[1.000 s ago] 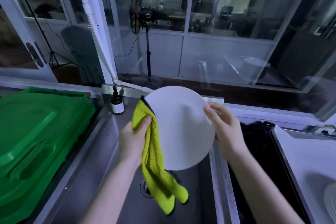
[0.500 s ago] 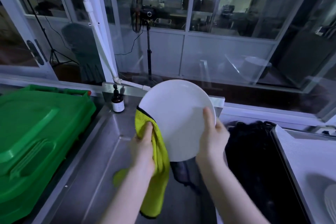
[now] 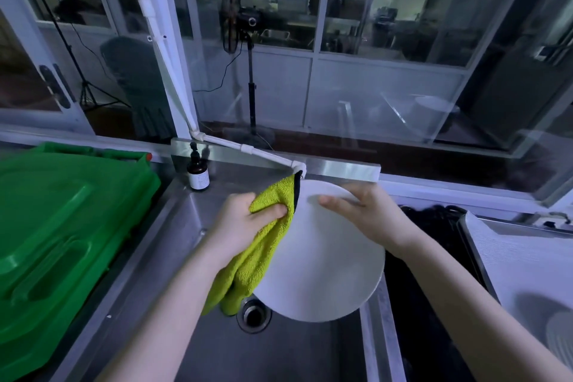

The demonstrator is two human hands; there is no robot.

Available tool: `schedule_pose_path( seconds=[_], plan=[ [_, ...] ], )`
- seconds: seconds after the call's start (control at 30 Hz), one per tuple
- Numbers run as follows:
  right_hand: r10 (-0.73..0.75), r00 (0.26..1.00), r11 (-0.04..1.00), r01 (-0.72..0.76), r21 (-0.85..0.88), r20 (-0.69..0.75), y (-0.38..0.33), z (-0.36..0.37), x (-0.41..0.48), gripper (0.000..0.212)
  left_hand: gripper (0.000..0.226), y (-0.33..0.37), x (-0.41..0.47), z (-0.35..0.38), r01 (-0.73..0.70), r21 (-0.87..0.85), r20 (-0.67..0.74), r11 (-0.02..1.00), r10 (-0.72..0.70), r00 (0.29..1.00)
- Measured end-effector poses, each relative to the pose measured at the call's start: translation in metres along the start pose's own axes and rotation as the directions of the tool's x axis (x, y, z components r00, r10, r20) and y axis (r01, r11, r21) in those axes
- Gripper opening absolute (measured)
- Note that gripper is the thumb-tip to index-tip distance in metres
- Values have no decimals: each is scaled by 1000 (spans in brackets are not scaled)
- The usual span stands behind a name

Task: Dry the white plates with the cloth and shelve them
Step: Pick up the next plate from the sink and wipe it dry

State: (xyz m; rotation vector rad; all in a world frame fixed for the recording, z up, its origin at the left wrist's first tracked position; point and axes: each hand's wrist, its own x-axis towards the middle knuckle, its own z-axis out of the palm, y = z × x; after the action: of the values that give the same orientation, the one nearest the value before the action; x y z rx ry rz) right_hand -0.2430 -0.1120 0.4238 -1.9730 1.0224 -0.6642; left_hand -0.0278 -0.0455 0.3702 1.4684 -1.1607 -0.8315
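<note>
A round white plate (image 3: pixel 325 263) is held over the steel sink (image 3: pixel 173 257), tilted with its back toward me. My right hand (image 3: pixel 362 214) grips its top edge, fingers spread across the plate's surface. My left hand (image 3: pixel 245 223) clutches a yellow-green cloth (image 3: pixel 257 248) against the plate's left rim. The cloth wraps over the rim and hangs down toward the drain (image 3: pixel 252 313). Another white plate (image 3: pixel 561 338) shows partly at the right edge on a white surface.
A large green plastic bin lid (image 3: pixel 62 232) fills the left. A brown pump bottle (image 3: pixel 198 170) stands at the sink's back corner. A dark second basin (image 3: pixel 434 257) lies right of the sink, then a white tray (image 3: pixel 521 251). Glass windows rise behind.
The plate has turned over from face-up to back toward me and dropped lower over the sink. My right hand moved to its top edge. The cloth shifted to the upper-left rim.
</note>
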Motion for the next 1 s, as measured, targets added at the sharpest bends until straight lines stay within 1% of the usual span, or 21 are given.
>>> schedule_pose_path(
  seconds=[0.03, 0.07, 0.13, 0.17, 0.2, 0.23, 0.27, 0.3, 0.33, 0.37, 0.43, 0.5, 0.53, 0.6, 0.67, 0.73, 0.77, 0.83, 0.9, 0.97, 1.0],
  plan=[
    [10, 1000, 1000, -9, 30, -24, 1, 0, -3, 29, 50, -2, -2, 0, 26, -24, 11, 999, -26, 1000],
    [20, 998, 998, -16, 64, -56, 3, 0, -6, 24, 45, -7, -4, 0, 53, -70, 1, 996, -53, 999],
    [105, 975, 972, -58, 229, -195, 5, 8, -11, 19, 24, -18, -8, 4, 107, -217, -120, 970, -136, 983],
    [193, 936, 926, -74, 371, -293, 6, 20, -13, 19, 20, -23, -10, 10, 148, -299, -213, 943, -217, 953],
    [310, 870, 851, -74, 520, -384, 6, 36, -16, 20, 20, -26, -14, 20, 190, -397, -304, 898, -324, 896],
    [439, 776, 756, -48, 652, -452, 6, 56, -19, 23, 21, -27, -18, 30, 221, -493, -372, 841, -434, 820],
    [545, 686, 671, -13, 741, -482, 5, 76, -21, 25, 22, -26, -22, 39, 237, -567, -407, 789, -519, 752],
    [606, 636, 611, 12, 791, -478, 3, 91, -23, 24, 23, -26, -25, 46, 249, -611, -407, 752, -568, 715],
    [619, 646, 578, 9, 816, -446, 3, 99, -25, 22, 23, -28, -27, 47, 264, -630, -386, 730, -589, 710],
    [600, 688, 580, -21, 815, -409, 6, 100, -26, 20, 24, -30, -29, 45, 274, -635, -367, 722, -594, 716],
    [510, 784, 660, -93, 745, -354, 13, 81, -23, 19, 28, -32, -29, 29, 264, -595, -369, 759, -550, 749],
    [359, 877, 771, -85, 631, -320, 19, 47, -17, 18, 23, -31, -27, 15, 224, -522, -355, 823, -448, 820],
    [269, 923, 819, -69, 569, -275, 18, 30, -12, 16, 19, -30, -26, 10, 209, -470, -326, 858, -389, 862],
    [110, 982, 923, -45, 383, -150, 11, 4, -3, 13, 17, -23, -23, 5, 182, -298, -240, 937, -259, 936],
    [10, 999, 995, -5, 96, -52, 5, -6, 6, 14, 25, -14, -17, 3, 112, -90, -122, 990, -123, 985],
    [-27, 997, 985, 40, -167, 78, 2, -3, 11, 30, 32, -7, -12, 8, 27, 70, 20, 997, -29, 999],
    [-30, 991, 969, 61, -239, 128, 2, 1, 10, 38, 35, -6, -12, 13, 5, 97, 69, 995, -12, 998],
    [-83, 987, 957, 117, -265, 138, 5, 8, 5, 48, 38, -10, -14, 19, 33, 84, 82, 996, -40, 996],
    [-105, 993, 976, 112, -187, 48, 13, 9, -1, 51, 33, -17, -18, 18, 102, 12, 28, 995, -103, 994],
    [13, 993, 1000, -14, -10, -118, 22, 13, -6, 52, 26, -27, -21, 17, 183, -162, -84, 970, -198, 976],
    [111, 968, 988, -83, 129, -224, 26, 20, -8, 51, 26, -33, -22, 20, 230, -261, -166, 937, -279, 946]
  ],
)
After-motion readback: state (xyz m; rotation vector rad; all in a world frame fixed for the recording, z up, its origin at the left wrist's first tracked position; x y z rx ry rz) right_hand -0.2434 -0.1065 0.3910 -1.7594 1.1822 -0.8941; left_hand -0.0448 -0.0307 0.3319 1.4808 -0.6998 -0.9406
